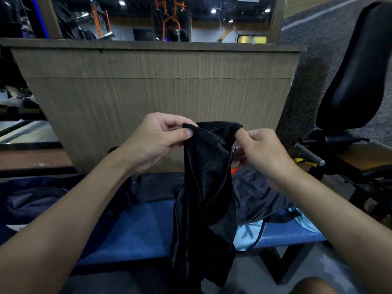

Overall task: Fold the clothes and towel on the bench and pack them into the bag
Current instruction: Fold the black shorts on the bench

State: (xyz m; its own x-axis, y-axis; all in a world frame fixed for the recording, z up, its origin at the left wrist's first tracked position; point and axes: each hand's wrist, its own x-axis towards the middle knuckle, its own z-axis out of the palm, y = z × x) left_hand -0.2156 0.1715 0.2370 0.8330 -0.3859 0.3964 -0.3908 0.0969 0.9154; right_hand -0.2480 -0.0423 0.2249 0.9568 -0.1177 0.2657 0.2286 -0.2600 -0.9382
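I hold a shiny black garment (203,187) up above the blue bench (137,230); it hangs down past the bench's front edge. My left hand (157,143) pinches its top left corner between thumb and fingers. My right hand (261,153) grips the top right edge, fingers curled into the cloth. A dark grey garment (258,194) with an orange patch lies crumpled on the bench behind it. A light blue cloth (248,234) lies at the bench's front right. A dark navy bag (42,200) sits on the left end of the bench.
A wooden partition (157,92) stands right behind the bench, with a mirror above it. A black padded gym machine (356,81) with a handle bar (309,154) stands at the right. The bench's dark metal leg (290,266) is at lower right.
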